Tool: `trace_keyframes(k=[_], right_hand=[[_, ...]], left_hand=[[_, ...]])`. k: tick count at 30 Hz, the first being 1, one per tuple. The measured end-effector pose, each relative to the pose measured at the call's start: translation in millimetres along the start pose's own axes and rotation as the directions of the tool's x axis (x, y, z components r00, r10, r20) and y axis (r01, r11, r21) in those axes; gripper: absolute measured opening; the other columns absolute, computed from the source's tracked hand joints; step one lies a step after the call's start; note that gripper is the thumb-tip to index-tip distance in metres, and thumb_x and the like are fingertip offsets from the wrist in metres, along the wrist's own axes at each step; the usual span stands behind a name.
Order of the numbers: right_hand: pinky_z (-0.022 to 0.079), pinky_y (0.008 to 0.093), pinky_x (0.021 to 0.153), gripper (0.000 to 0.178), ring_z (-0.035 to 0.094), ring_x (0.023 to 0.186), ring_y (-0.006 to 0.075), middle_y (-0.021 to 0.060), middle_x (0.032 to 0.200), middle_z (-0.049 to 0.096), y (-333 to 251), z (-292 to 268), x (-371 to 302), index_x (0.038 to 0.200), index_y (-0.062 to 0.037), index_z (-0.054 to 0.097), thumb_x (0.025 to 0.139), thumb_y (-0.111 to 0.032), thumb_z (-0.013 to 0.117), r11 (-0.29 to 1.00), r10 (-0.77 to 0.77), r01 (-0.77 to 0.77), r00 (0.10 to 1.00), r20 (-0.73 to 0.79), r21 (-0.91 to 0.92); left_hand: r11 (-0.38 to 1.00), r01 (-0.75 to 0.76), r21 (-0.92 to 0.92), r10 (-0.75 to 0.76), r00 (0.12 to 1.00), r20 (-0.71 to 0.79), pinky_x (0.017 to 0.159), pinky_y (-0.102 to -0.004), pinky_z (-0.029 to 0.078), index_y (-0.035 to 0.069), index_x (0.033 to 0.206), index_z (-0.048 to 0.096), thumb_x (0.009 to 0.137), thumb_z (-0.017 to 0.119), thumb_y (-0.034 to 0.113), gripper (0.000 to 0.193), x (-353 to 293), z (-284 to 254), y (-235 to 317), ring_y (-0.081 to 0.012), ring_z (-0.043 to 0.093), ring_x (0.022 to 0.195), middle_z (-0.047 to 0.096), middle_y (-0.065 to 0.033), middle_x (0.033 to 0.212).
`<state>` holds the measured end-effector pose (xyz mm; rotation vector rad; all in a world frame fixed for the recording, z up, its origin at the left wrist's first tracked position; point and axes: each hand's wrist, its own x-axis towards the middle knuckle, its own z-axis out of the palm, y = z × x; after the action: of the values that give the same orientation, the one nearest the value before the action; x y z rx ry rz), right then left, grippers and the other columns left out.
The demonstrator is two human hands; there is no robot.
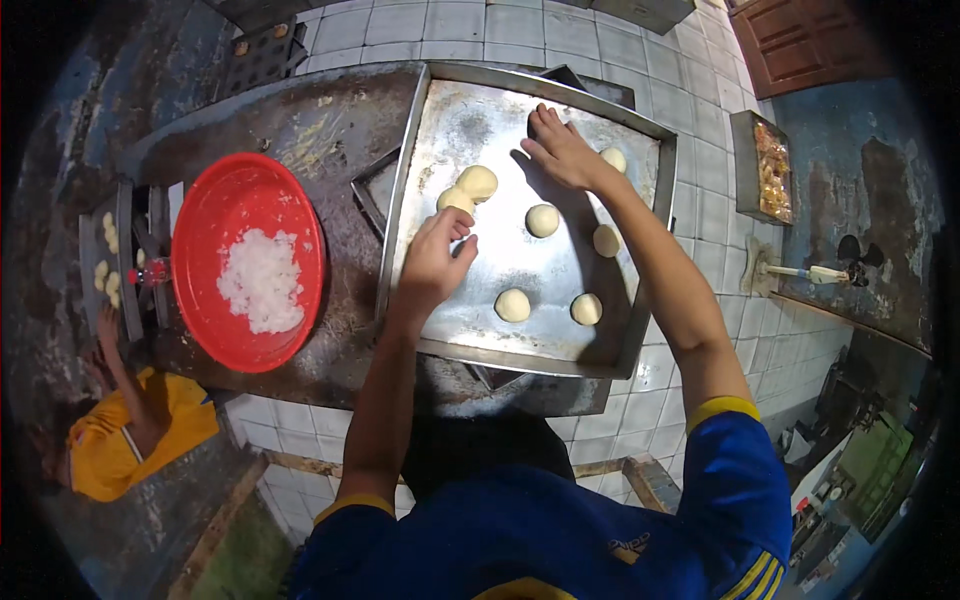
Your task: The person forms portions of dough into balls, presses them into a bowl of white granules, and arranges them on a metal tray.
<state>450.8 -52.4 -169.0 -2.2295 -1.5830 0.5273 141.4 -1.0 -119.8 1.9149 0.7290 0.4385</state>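
Note:
Loosely curled, with the thumb apart from the fingers, my left hand (432, 262) is over the left side of a large metal baking tray (500, 352). Its fingertips are at the near edge of a pale dough ball (455, 200), which they partly cover. A second dough ball (477, 183) touches that one on its far side. My right hand (562, 152) reaches over the far part of the tray with fingers stretched and spread, casting a shadow. Beside its wrist sits another dough ball (614, 159). More balls lie apart on the tray, including one in the middle (542, 220).
Left of the tray stands a red basin (312, 300) with a white, crumbly mass (262, 280). A person in a yellow shirt (150, 435) reaches to trays of dough pieces (108, 260) at the far left. A box of packaged goods (772, 175) is at right.

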Motion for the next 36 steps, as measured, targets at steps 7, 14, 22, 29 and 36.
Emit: trace_keyframes(k=[7, 14, 22, 29, 36], right_hand=[[0.062, 0.0454, 0.089, 0.045, 0.069, 0.113, 0.0328, 0.0129, 0.122, 0.067, -110, -10, -1, 0.126, -0.0085, 0.068, 0.084, -0.018, 0.078, 0.895, -0.398, 0.436, 0.878, 0.267, -0.099], [0.052, 0.046, 0.071, 0.029, 0.068, 0.076, 0.0373, 0.0187, 0.079, 0.071, -112, -33, -16, 0.097, -0.0007, 0.067, 0.077, -0.021, 0.072, 0.965, -0.262, 0.213, 0.803, 0.536, 0.153], [0.06, 0.0296, 0.086, 0.025, 0.072, 0.094, 0.0119, 0.0061, 0.101, 0.077, -219, -96, -129, 0.113, 0.0036, 0.073, 0.091, -0.006, 0.08, 0.774, 0.082, -0.177, 0.98, 0.18, 0.608], [0.052, 0.0275, 0.085, 0.024, 0.062, 0.092, 0.0099, 0.0023, 0.094, 0.066, -345, -32, -126, 0.105, 0.0005, 0.067, 0.097, -0.019, 0.08, 0.47, 0.169, 0.11, 0.962, -0.212, 0.876], [0.05, 0.0228, 0.064, 0.024, 0.064, 0.074, 0.0047, 0.0016, 0.086, 0.075, -434, -9, -93, 0.1, 0.0035, 0.077, 0.103, -0.021, 0.075, 0.298, 0.186, 0.12, 0.966, -0.181, 0.947]], left_hand=[[1.0, -0.009, -0.008, 0.01, 0.999, 0.05, 0.076, -0.0336, 0.053, -0.001, 0.097, 0.066, 0.09, 0.07, 0.005, 0.01, 19, 2, -10, -0.0204, 0.065, 0.078, 0.068, -0.01, 0.085], [0.993, 0.1, 0.063, -0.107, 0.988, 0.109, 0.075, -0.0373, 0.054, -0.001, 0.099, 0.064, 0.095, 0.068, 0.011, 0.013, 28, -3, -33, -0.0236, 0.069, 0.08, 0.07, -0.0118, 0.085], [0.823, 0.252, -0.509, -0.302, 0.953, -0.016, 0.09, -0.0403, 0.054, -0.003, 0.113, 0.073, 0.114, 0.039, 0.057, 0.069, -20, -20, 52, -0.0265, 0.07, 0.101, 0.075, -0.0191, 0.107], [0.778, -0.078, -0.624, -0.231, 0.887, -0.399, 0.061, -0.036, 0.048, -0.006, 0.097, 0.07, 0.115, 0.045, 0.05, 0.063, -57, -99, 77, -0.0142, 0.062, 0.072, 0.069, -0.01, 0.078], [0.751, -0.103, -0.652, -0.11, 0.955, -0.277, 0.065, -0.0224, 0.043, 0.007, 0.098, 0.06, 0.109, 0.062, 0.046, 0.041, -117, -219, 50, -0.0032, 0.052, 0.073, 0.056, 0.002, 0.079]])
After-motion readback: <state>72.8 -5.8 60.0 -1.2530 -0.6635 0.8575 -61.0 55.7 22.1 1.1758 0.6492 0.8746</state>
